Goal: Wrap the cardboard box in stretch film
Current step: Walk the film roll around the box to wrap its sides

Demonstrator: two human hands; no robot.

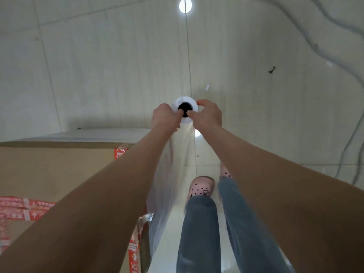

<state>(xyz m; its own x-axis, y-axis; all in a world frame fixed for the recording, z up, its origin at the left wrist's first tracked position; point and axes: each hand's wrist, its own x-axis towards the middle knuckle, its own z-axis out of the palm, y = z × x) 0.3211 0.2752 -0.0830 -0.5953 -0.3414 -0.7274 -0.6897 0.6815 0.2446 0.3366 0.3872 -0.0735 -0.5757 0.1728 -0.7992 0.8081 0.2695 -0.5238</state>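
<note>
Here, in the middle of the frame, both arms reach straight out and hold the stretch film roll (184, 101) upright, so that it is seen end-on: a thick white ring of wound plastic around a dark round core hole. The left hand (164, 117) grips it from the left and the right hand (208, 115) from the right. The fingers of each are curled round the outside of the roll, with each thumb hooked over the rim at the black hole.

From the roll a clear, glossy sheet of film (169, 174) runs down towards the lower left. It is faintly wrinkled and lies against the near side of the cardboard box (55, 170).

The box fills the left and lower left, plain brown and matte with square edges. Its seams and corner are bound in shiny red tape (23, 209) printed with white characters too blurred to read.

Below the roll are pink perforated clogs (201, 187) and blue-grey jeans (199, 233). They stand on a pale, polished tile floor (98, 66) that mirrors a round lamp (185, 4) at the top. A grey cable (334, 62) snakes across the upper right.
</note>
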